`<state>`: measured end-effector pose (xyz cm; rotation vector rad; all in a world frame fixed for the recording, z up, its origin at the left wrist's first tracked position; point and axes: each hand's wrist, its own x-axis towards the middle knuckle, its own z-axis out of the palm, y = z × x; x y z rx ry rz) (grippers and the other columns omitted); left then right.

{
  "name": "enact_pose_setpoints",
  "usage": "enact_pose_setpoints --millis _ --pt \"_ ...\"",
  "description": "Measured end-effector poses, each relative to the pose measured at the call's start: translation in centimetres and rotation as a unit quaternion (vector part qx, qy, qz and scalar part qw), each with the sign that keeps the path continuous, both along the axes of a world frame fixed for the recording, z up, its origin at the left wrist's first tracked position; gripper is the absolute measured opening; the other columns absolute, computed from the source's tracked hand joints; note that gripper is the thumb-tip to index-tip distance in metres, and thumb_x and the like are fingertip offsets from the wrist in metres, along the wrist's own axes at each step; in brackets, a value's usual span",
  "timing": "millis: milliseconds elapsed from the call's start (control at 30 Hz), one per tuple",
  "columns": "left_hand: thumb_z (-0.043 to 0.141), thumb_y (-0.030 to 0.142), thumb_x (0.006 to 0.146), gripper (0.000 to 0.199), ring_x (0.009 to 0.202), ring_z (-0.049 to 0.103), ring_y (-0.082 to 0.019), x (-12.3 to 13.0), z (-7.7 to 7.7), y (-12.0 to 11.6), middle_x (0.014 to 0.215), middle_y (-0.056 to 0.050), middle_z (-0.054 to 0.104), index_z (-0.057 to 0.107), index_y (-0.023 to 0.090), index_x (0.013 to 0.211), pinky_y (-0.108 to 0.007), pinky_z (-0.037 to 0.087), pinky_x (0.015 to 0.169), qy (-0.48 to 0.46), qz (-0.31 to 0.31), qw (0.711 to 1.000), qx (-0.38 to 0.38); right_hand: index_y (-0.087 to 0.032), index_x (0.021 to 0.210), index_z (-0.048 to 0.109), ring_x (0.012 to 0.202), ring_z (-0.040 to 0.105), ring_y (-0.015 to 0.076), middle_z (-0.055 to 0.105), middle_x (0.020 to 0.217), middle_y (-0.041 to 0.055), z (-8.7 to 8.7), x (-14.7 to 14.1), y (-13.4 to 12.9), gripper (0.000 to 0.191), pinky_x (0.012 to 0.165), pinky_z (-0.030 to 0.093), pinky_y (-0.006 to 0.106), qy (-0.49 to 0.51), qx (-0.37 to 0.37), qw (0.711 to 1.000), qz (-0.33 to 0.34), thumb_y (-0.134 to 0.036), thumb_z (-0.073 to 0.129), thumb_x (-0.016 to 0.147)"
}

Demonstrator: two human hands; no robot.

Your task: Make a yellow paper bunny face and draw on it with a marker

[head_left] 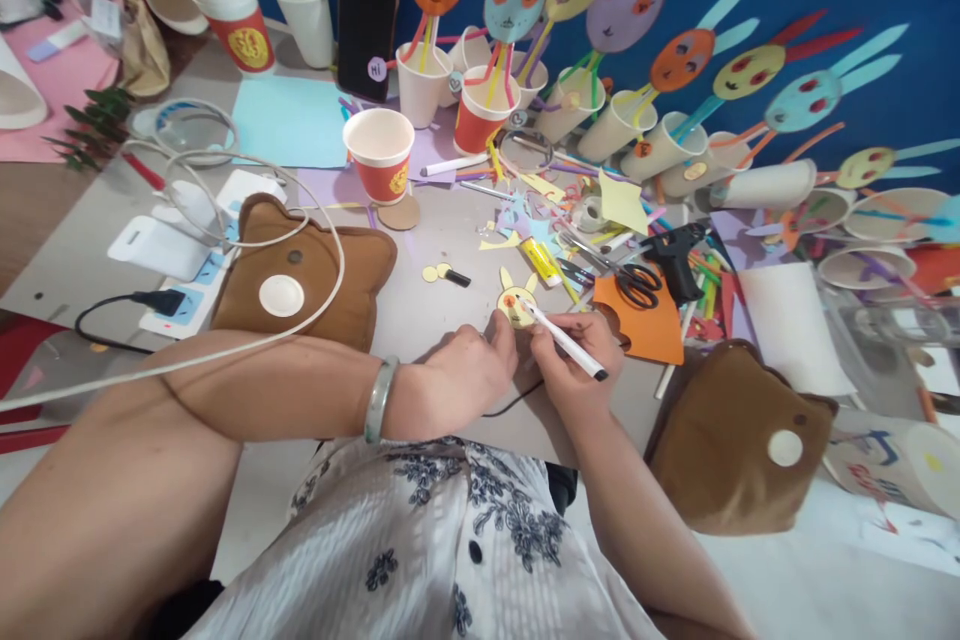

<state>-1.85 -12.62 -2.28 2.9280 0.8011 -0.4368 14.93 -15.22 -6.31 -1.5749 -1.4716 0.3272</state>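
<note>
My right hand (585,365) grips a white marker (568,344) with a black end, its tip over a small yellow paper rabbit face (512,304). The face has two upright ears, an orange eye and a drawn mouth. At its lower left edge my left hand (454,375) is closed, fingertips holding the paper against the table. Behind the left hand lie a black marker cap (457,277) and small yellow paper discs (430,274). To the right are black-handled scissors (637,282) on orange paper (656,332), beside a black glue gun (676,260).
Paper cups (487,115) with rabbit faces on coloured stems line the blue back wall. A red cup (381,155) stands nearer. Paper scraps (517,215) litter the middle. Brown cushions (330,265) flank both forearms. A white cable (339,270) loops over the left one from a power strip (180,305).
</note>
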Motion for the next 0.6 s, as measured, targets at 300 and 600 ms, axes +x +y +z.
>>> enact_pose_setpoints --millis 300,600 --pt "0.035 -0.002 0.095 0.063 0.098 0.078 -0.029 0.3 -0.6 0.0 0.157 -0.039 0.042 0.040 -0.002 0.157 -0.038 0.064 0.075 0.004 0.001 1.000 -0.006 -0.021 0.085 0.068 0.055 0.066 0.0150 0.073 0.069 -0.0008 -0.3 0.0 0.2 0.009 0.052 0.052 0.026 -0.025 0.004 1.000 0.012 -0.030 0.072 0.085" --pt "0.037 0.001 0.096 0.063 0.111 0.074 -0.032 0.3 -1.8 -0.3 0.156 -0.039 0.043 0.038 -0.001 0.158 -0.040 0.063 0.081 -0.027 0.016 0.999 -0.005 -0.021 0.087 0.069 0.058 0.067 0.0149 0.075 0.073 -0.0002 -0.6 0.1 0.2 0.010 0.055 0.053 0.025 -0.026 -0.013 0.999 0.025 -0.031 0.072 0.087"
